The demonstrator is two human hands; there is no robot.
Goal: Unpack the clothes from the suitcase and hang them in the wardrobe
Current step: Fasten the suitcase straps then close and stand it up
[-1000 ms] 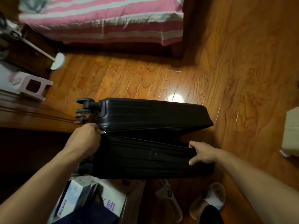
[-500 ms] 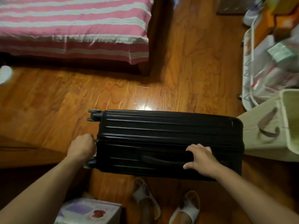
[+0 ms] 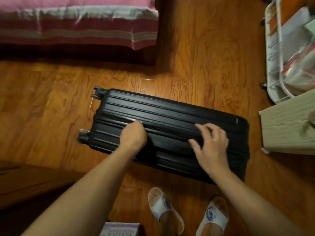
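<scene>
Black ribbed hard-shell suitcase (image 3: 170, 126): closed, lying on its side on the wooden plank floor (image 3: 51, 103), wheels toward the floor's left side, below the foot corner of the pink-and-grey striped bed (image 3: 76, 23). Left hand (image 3: 133, 136): fingers curled at the suitcase seam; whether they pinch anything cannot be told. Right hand (image 3: 210, 145): fingers spread wide and loosely bent, fingertips resting on the shell. White slippers (image 3: 165, 208): on the feet at the floor's near edge.

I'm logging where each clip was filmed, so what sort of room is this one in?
Most likely a bedroom at home. A bed with a pink striped cover stands at the top left, a black suitcase lies closed on the wood floor, and the person wears white slippers.
</scene>
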